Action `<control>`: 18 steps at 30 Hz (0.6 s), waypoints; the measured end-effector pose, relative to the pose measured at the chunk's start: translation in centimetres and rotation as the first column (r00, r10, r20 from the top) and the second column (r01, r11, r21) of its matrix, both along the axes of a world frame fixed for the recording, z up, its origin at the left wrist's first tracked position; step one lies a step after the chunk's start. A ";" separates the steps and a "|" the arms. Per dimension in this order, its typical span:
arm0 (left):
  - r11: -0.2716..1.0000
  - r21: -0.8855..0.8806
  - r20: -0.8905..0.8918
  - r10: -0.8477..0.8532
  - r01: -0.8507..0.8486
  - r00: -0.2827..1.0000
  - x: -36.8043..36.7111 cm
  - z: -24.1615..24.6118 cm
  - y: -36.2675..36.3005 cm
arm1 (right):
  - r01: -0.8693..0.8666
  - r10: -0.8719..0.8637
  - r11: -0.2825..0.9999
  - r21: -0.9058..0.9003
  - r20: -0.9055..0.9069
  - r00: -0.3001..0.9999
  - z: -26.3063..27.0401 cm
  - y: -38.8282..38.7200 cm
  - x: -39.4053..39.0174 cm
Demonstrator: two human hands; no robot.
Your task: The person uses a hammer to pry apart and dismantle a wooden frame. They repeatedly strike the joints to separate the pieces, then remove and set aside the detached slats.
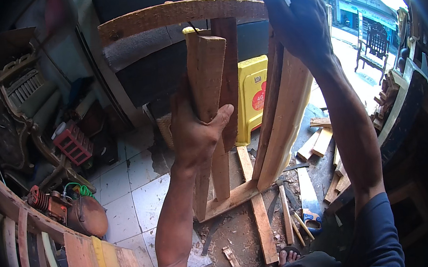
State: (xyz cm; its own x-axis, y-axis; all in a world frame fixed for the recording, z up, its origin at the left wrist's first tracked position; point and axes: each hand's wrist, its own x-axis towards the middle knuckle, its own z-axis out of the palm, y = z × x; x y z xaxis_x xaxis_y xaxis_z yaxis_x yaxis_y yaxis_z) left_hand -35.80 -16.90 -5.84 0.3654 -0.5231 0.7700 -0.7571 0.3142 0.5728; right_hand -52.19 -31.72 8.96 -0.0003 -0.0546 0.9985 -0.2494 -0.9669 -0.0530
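An upright wooden frame stands before me, made of posts, a curved top rail (pixel 183 13) and a bottom rail (pixel 232 200). My left hand (pixel 198 131) is wrapped around a free-topped wooden post (pixel 208 72) at the frame's left side, thumb across its near face. Behind that post rises a darker slat (pixel 227 74). At the upper right, my right hand (pixel 298 21) is raised against the top of the right-hand plank (pixel 285 115). Its fingers reach the picture's upper edge, and its grip is not plain.
Below lie a wooden batten (pixel 263 229), a hammer (pixel 285 211), a handsaw (pixel 309 197) and wood chips. Cut wood pieces (pixel 321 142) are at right. A yellow plastic stool (pixel 252 91) stands behind the frame. An air compressor (pixel 84 215) and a curved slatted wooden piece (pixel 75 255) are at left.
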 end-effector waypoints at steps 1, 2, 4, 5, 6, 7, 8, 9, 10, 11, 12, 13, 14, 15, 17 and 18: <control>1.000 0.010 0.019 0.029 -0.030 0.999 -0.2 -0.2 0.2 | -0.101 0.101 0.995 0.002 -0.110 0.989 1.6 -0.4 1.6; 0.999 0.007 0.035 0.042 -0.043 0.998 -0.7 0.0 0.1 | -0.185 0.181 0.983 0.000 -0.223 0.958 3.1 -0.6 2.2; 0.999 -0.008 0.062 0.044 -0.043 0.997 -0.7 0.2 -0.1 | -0.067 0.146 0.979 0.194 -0.424 0.894 3.9 -1.2 3.0; 0.999 -0.020 0.073 0.027 -0.026 0.997 -0.3 0.1 -0.4 | 0.008 0.143 0.961 0.278 -0.518 0.844 4.0 -1.4 3.3; 0.999 -0.022 0.082 0.026 -0.025 0.996 0.2 -0.1 -0.2 | 0.110 0.006 0.976 0.187 -0.528 0.849 3.7 -1.0 4.1; 0.999 -0.035 0.090 0.018 -0.015 0.996 0.0 -0.3 -0.2 | 0.075 0.032 0.979 0.192 -0.498 0.867 3.4 -2.2 4.6; 0.999 -0.048 0.098 0.009 -0.005 0.995 -0.2 -0.5 -0.2 | 0.040 0.057 0.980 0.196 -0.467 0.882 3.1 -4.2 5.3; 0.998 -0.058 0.111 0.001 0.006 0.994 -0.3 -0.5 0.0 | 0.004 0.085 0.980 0.201 -0.432 0.898 3.3 -4.5 5.7; 0.999 -0.043 0.088 -0.013 0.017 0.996 -0.1 -0.4 0.0 | 0.040 0.061 0.978 0.203 -0.469 0.881 3.6 -4.9 6.0; 0.999 -0.030 0.065 -0.028 0.030 0.997 0.1 -0.2 0.0 | 0.077 0.037 0.976 0.202 -0.507 0.861 3.8 -5.1 6.5; 0.999 -0.020 0.051 -0.027 0.028 0.998 0.5 0.2 0.2 | 0.097 0.025 0.975 0.198 -0.536 0.844 4.4 -4.4 7.0; 1.000 -0.018 0.109 0.017 -0.015 0.994 0.7 0.3 0.4 | 0.125 -0.019 0.982 0.140 -0.592 0.806 4.8 -3.7 7.0; 0.998 -0.019 0.165 0.060 -0.057 0.984 0.8 0.1 0.5 | 0.152 -0.067 0.985 0.078 -0.642 0.764 5.1 -3.0 6.8; 0.994 -0.027 0.227 0.113 -0.110 0.967 1.2 0.1 0.9 | 0.164 -0.112 0.986 0.012 -0.682 0.723 5.5 -1.4 6.6; 0.990 -0.054 0.179 0.141 -0.133 0.974 0.2 0.2 0.6 | 0.008 0.076 0.993 0.119 -0.678 0.731 6.5 3.3 6.9; 0.988 -0.069 0.148 0.148 -0.139 0.978 -0.6 0.1 0.1 | -0.185 0.225 0.974 0.129 -0.602 0.766 6.6 4.0 8.1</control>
